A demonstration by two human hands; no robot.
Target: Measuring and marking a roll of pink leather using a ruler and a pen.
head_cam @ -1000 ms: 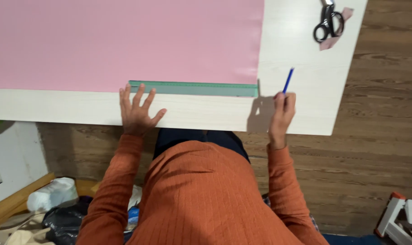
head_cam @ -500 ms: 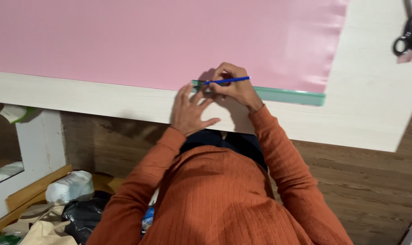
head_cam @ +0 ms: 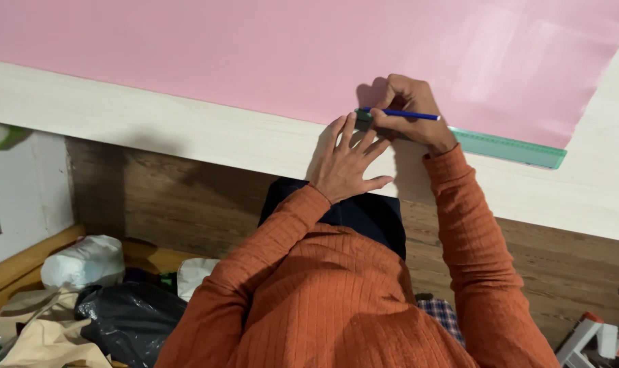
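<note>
We saw the left hand (head_cam: 347, 165) spread flat, fingers splayed, pressing on the near end of the green ruler (head_cam: 510, 146), which lay along the lower edge of the pink paper sheet (head_cam: 255, 54) on the pale wooden table (head_cam: 152, 133). The right hand (head_cam: 410, 112) was closed around a blue pen (head_cam: 399, 114), the pen lying almost level, its tip hidden behind the fingers at the ruler's left end, just beside the left fingertips.

Risks, as we judged them:
- Only one end of the ruler was pinned. The far end, towards the right, lay free; a sideways push from the pen could pivot it and skew any line.
- The ruler sat at the paper's very edge, so the pen could slip off onto the table.
- The sheet itself looked unweighted; drag from the pen might shift or wrinkle it.
- Hands were crowded together, so the pen tip could catch a left finger.
</note>
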